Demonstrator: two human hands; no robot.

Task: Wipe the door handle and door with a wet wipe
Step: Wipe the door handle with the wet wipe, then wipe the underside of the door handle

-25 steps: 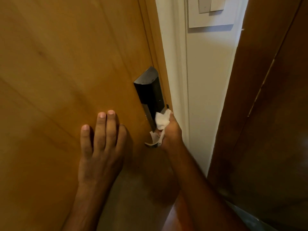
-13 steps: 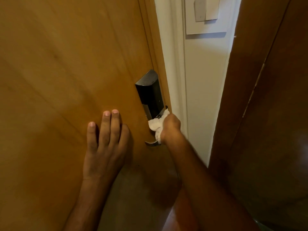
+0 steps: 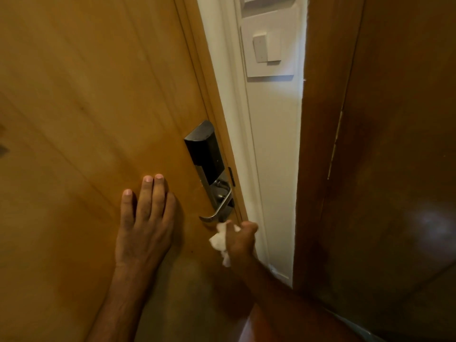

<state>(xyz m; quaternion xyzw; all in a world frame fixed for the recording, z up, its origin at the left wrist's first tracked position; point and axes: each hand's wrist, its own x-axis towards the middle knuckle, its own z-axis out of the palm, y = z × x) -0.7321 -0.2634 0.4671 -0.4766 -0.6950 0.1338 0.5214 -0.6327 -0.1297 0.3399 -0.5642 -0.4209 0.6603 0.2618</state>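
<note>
The light wooden door fills the left of the head view. On its right edge sits a black lock box with a silver lever handle below it. My left hand lies flat on the door, fingers stretched out, left of the handle. My right hand is closed around a crumpled white wet wipe, just below the handle's lower end, which the wipe's top nearly touches. The whole handle is uncovered.
A white wall strip with a light switch plate runs right of the door edge. A dark brown wooden panel stands close on the right.
My right hand has slid down with the wipe from the handle's upper part to below its tip, uncovering the lever. The camera has shifted, and the left hand stays flat on the door.
</note>
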